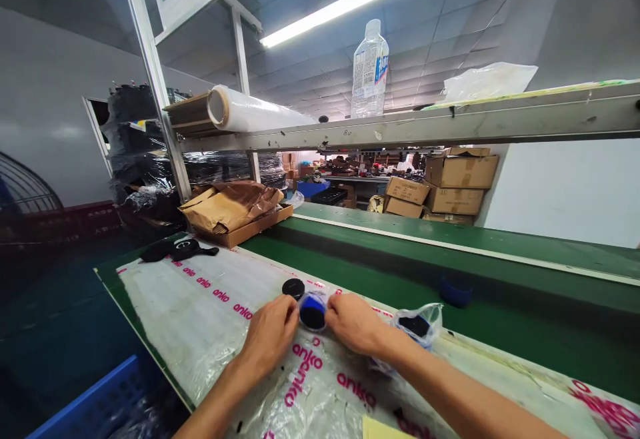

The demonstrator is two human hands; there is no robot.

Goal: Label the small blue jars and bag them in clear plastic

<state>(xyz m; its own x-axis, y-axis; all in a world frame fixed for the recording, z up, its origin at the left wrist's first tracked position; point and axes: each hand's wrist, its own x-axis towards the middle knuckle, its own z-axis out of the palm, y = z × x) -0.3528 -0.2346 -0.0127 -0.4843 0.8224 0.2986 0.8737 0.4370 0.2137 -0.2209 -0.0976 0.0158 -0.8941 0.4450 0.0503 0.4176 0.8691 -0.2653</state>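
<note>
A blue and black round item in a clear plastic bag lies on the plastic-covered bench, between my two hands. My left hand pinches the bag's left edge, its fingers curled together. On the other side my right hand has its fingers closed at the bag's right edge. A black round disc sits just behind my left fingertips. To the right of my right hand, partly behind the forearm, is another bagged blue and black item.
A green conveyor belt runs behind the bench, carrying a dark blue item. Black paddle-shaped items and a cardboard tray with brown paper stand at the back left. Overhead, a shelf holds a plastic bottle.
</note>
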